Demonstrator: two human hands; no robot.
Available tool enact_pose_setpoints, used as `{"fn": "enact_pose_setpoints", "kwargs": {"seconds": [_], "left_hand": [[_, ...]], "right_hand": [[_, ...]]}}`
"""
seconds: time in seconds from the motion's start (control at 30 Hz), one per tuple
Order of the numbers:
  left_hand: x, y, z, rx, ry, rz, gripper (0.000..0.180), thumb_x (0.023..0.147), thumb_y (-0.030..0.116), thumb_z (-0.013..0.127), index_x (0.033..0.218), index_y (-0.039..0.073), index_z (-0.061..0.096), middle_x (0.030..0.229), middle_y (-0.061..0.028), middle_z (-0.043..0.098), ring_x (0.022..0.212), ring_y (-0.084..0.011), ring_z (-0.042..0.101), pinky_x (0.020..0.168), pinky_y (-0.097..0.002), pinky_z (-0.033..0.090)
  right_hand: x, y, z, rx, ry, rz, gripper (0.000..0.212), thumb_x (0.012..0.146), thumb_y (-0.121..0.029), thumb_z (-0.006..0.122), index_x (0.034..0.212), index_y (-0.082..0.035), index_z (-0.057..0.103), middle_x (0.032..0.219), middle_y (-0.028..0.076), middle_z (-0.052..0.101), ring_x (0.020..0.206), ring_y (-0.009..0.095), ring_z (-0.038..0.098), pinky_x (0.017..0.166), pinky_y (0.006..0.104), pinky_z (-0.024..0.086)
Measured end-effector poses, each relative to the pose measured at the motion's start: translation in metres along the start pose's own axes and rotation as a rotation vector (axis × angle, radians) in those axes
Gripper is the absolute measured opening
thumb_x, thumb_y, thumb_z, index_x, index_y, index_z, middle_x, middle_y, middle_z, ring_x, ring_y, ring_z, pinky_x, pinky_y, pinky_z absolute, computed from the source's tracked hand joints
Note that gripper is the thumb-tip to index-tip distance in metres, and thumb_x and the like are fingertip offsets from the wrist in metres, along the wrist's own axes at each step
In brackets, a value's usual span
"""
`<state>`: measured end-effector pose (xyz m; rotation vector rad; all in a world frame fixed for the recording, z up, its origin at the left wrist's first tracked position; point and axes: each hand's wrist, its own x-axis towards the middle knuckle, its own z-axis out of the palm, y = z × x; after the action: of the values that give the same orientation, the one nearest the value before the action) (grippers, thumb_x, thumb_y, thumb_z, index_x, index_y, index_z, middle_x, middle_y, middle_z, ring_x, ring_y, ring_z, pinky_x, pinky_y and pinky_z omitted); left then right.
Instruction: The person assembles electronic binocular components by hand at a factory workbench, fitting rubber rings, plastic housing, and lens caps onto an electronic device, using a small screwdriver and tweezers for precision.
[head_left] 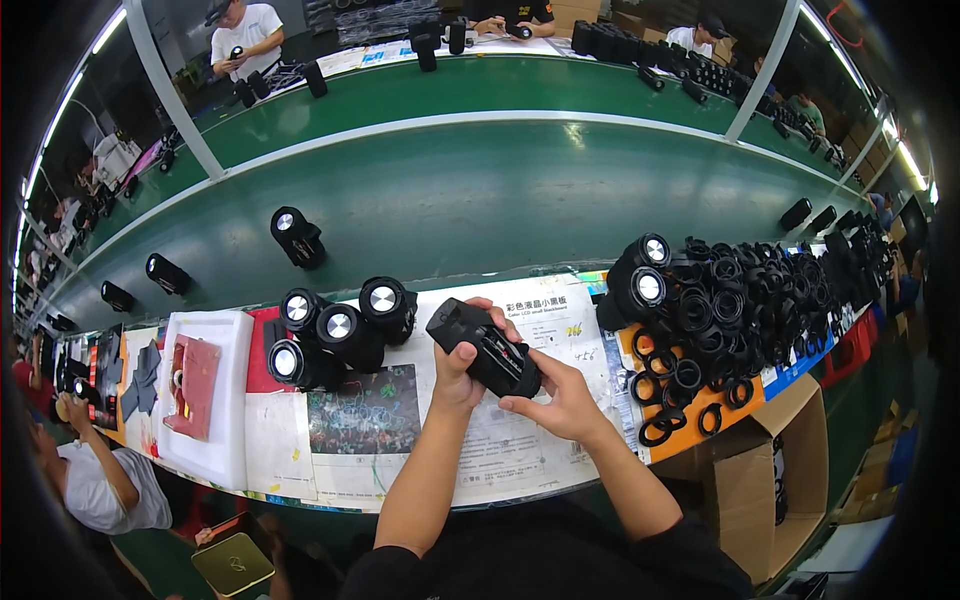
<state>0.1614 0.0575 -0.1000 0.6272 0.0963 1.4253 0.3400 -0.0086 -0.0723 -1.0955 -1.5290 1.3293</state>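
Between both hands, above the paper-covered table [480, 440], I hold a black cylindrical speaker [480, 345] tilted down to the right. My left hand [458, 375] grips its left end from beneath and behind, fingers curling over the far side. My right hand [565, 400] pinches the lower right end, thumb in front. Left of them a cluster of black cylindrical speakers [345, 335] stands with silver round discs facing up. Two more speakers [640, 280] stand to the right, beside a large pile of black rings [715, 300].
A white foam tray [238, 400] with a red block [193, 385] lies at left. An open cardboard box [800, 480] stands below the right table edge. Beyond runs a green conveyor belt [450, 200] carrying scattered speakers [297, 238]. Another person [110, 480] sits at left; others work across the line.
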Motion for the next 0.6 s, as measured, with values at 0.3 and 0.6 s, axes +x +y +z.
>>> {"fn": "enact_pose_setpoints", "kwargs": {"seconds": [0.3,0.6], "left_hand": [[-0.012,-0.015,0.008,0.114,0.001,-0.062,0.063,0.088,0.03,0.092,0.135,0.003,0.059,0.115,-0.0149,0.069,0.108,-0.0303,0.074,0.098,-0.0458,0.063],[-0.011,0.002,0.011,0.31,-0.005,-0.09,0.06,0.085,0.028,0.093,0.129,0.0,0.062,0.107,-0.0161,0.07,0.099,-0.0299,0.074,0.092,-0.0444,0.063]], "right_hand": [[-0.014,0.006,-0.005,0.071,0.043,-0.014,0.067,0.091,-0.023,0.098,0.141,0.008,0.065,0.128,0.014,0.075,0.12,0.019,0.071,0.109,0.0381,0.058],[-0.04,-0.027,-0.068,-0.508,0.197,-0.072,0.034,0.101,-0.025,0.085,0.125,-0.003,0.08,0.119,0.018,0.077,0.094,0.026,0.078,0.088,0.04,0.062]]}}
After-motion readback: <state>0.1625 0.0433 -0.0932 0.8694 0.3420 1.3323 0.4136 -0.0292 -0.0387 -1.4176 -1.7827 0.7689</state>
